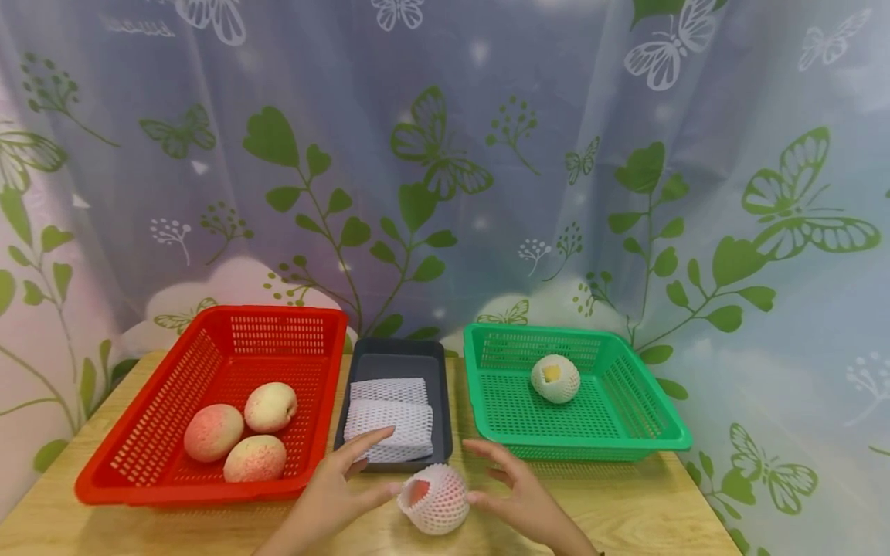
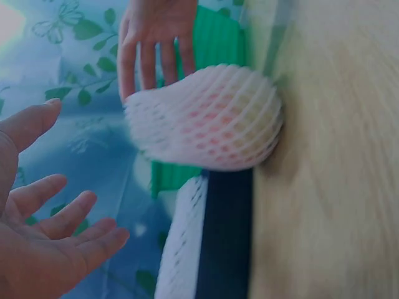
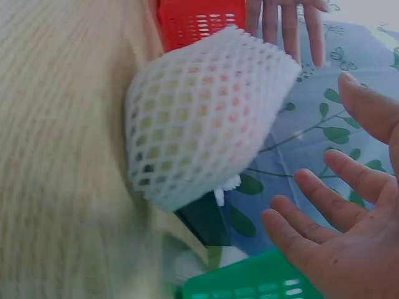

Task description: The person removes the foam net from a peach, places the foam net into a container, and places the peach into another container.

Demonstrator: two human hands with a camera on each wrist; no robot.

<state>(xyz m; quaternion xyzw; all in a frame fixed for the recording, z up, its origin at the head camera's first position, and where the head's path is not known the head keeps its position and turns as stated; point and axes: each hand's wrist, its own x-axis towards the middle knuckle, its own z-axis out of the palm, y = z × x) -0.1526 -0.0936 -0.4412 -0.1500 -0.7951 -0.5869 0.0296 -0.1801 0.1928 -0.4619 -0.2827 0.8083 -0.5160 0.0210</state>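
A: Location of the netted peach (image 1: 448,508)?

B: Bottom centre of the head frame, sitting directly on the tabletop (image 1: 626,510), just below the dark tray (image 1: 399,358) with its flat white nets (image 1: 389,428).

A: Hand states?

B: Left hand (image 1: 330,494) at lower left of the peach, right hand (image 1: 518,492) at its right. Fingers of both are spread apart; neither grips anything. Both wrist frames show a gap between thumb and peach.

A: Which hand is nearer?

B: Neither, clearly. In the head frame the peach lies between the two thumb tips, almost evenly. That flanking looks like the relation that matters.

A: Long axis?

B: The foam net (image 2: 146,121) extends past the peach. Its open end faces upper left in the head frame, toward the left hand; the left wrist frame shows that end pointing left, away from the tabletop. Judged: axis raised, tilted leftward.
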